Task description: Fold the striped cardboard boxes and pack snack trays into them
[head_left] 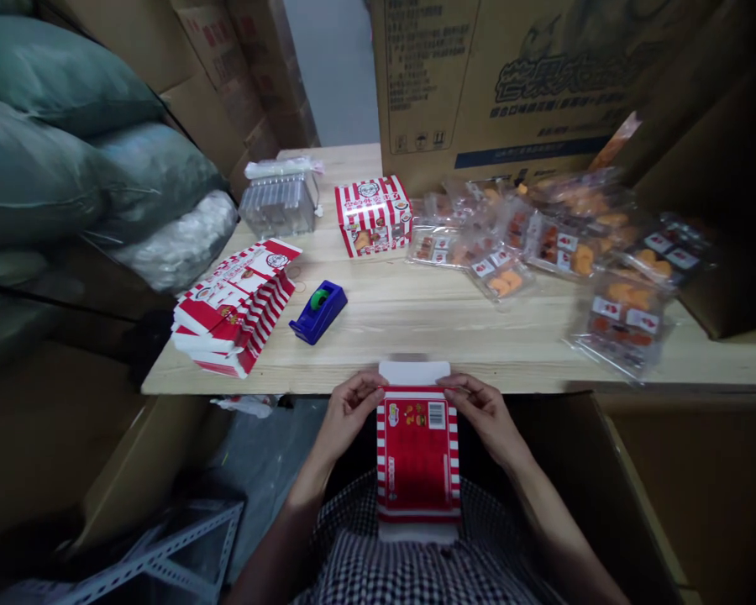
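Between my two hands is a red-and-white striped cardboard box (419, 466), its barcode side facing up and a white flap extending from its top end. My left hand (354, 410) pinches the upper left corner beside the flap. At the upper right corner, my right hand (482, 413) grips it the same way. The box hangs in front of the table edge, over my lap. On the table lie a stack of flat striped boxes (233, 302) at the left and a blue tape dispenser (318, 313) with green inside. Farther back stands a folded-up striped box (374, 216).
Clear plastic packets of small food-shaped pieces (504, 273) are heaped at the right of the wooden table (403, 323). A clear plastic container (280, 202) stands at the back left. A large carton (535, 84) rises behind; stuffed bags (31, 160) are piled at the left.
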`<state>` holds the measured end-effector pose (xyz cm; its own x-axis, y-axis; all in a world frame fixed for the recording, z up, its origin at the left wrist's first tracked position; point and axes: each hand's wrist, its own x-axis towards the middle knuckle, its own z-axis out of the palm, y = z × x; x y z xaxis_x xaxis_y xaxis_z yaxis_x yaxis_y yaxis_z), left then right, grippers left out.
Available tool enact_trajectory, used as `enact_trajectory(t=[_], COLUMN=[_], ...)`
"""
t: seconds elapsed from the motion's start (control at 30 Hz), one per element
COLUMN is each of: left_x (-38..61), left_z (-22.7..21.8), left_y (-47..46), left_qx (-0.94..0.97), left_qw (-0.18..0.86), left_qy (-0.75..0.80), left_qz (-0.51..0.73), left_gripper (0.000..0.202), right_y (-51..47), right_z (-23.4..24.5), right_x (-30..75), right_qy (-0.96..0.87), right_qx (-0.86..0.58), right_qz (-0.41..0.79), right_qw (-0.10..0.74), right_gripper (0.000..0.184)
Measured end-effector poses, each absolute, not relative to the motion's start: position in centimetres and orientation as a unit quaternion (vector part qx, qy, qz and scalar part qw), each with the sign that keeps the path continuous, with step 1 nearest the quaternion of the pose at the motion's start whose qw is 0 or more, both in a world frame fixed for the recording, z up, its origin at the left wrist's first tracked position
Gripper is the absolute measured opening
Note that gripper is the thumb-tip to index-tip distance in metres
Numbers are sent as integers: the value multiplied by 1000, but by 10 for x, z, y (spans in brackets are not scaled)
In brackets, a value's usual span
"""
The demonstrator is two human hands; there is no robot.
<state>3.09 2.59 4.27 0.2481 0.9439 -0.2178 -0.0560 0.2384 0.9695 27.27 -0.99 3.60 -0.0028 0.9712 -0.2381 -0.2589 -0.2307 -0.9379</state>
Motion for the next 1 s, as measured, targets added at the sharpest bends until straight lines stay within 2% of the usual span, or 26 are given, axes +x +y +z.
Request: enact_trajectory(t=[0.13,0.37,0.5,0.6,0.67,0.77,0.8,0.9,1.0], left_x=[31,38,43,46,48,54,56,66,76], left_z=[35,8,2,4,7,13,15,17,14], left_y=[32,50,48,45,43,42,42,41,40], left_qx=[509,544,541,525,475,362,330,254,216], left_qw=[603,576,587,604,639,708,726,759,757], left_qy=[482,480,466,454,438,413,409,410,415], left_qz=[380,376,381,393,417,445,442,437,456], left_gripper=[21,25,28,27,27,50,49,31,26], right_y=[-6,10,8,7,8,12,13,17,19], right_z=[27,-5,-9,-3,6,22,28,38,39], right_x=[275,266,263,267,270,272,272,270,271], right_qy=[-347,-286,-258,-231,-213,-210,-214,-219,-215], right_qx=[-510,-522,-500,-469,-440,-423,-428,-450,-458], right_qz=[611,593,611,662,708,733,727,696,696], right_qw=[496,542,557,537,509,489,493,515,509], right_gripper=[24,23,40,49,44,26,22,21,19])
